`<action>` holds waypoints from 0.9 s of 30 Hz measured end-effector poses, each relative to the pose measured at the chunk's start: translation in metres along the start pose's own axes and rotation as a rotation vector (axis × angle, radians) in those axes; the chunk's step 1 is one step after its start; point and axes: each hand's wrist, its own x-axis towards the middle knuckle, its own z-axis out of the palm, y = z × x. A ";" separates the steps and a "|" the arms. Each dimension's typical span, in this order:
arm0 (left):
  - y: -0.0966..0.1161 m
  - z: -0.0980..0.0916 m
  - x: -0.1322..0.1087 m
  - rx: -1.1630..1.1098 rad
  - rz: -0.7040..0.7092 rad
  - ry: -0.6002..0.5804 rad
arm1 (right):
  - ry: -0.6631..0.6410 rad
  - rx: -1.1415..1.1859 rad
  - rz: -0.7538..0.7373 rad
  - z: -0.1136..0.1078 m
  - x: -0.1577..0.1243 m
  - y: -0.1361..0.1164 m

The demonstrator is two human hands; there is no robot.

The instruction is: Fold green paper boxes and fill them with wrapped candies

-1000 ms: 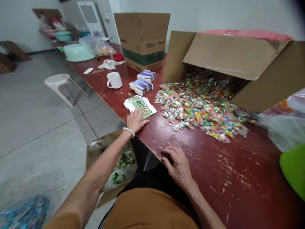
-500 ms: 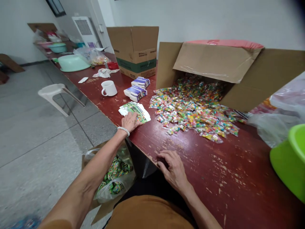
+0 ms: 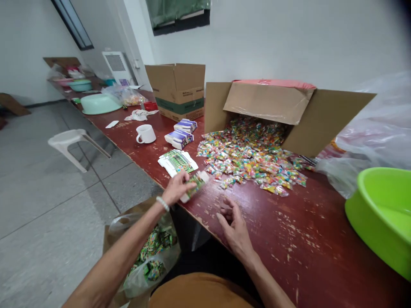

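A small green printed carton point(image 3: 196, 183) with white end flaps is gripped between the thumb and fingers of my left hand point(image 3: 177, 188). It is held over the table near the front edge, slightly blurred. Just beyond it lies a fanned stack of flat green cartons point(image 3: 178, 161). My right hand point(image 3: 235, 229) hovers at the table edge with its fingers loosely bent and apart, holding nothing. Ahead of that hand spreads a heap of small clear candy packets point(image 3: 247, 156), spilling from a cardboard box point(image 3: 269, 105) lying on its side.
Behind the stack are purple-and-white cartons point(image 3: 179, 139), a white mug point(image 3: 146, 134) and an upright cardboard box point(image 3: 180, 92). A lime-green basin point(image 3: 369, 214) stands at right. Below the table edge, a plastic-lined box holds green packages point(image 3: 156, 246). A white stool point(image 3: 69, 139) stands on the floor.
My left hand has lifted a green carton off the fanned stack and brought it toward me. My right hand has risen slightly from the table edge. The camera view has tilted up.
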 end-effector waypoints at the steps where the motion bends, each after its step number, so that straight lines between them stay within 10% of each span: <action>1: 0.004 0.009 -0.022 -0.078 0.020 -0.052 | 0.017 0.106 0.070 -0.001 0.001 -0.004; 5: 0.024 0.034 -0.096 -0.696 -0.099 -0.480 | -0.157 0.352 0.214 -0.008 0.001 -0.029; 10: 0.042 0.034 -0.121 -1.175 -0.224 -0.998 | -0.345 0.271 0.122 -0.014 -0.004 -0.053; 27: 0.051 0.041 -0.115 -1.061 -0.248 -0.583 | -0.357 0.391 0.291 -0.010 -0.020 -0.060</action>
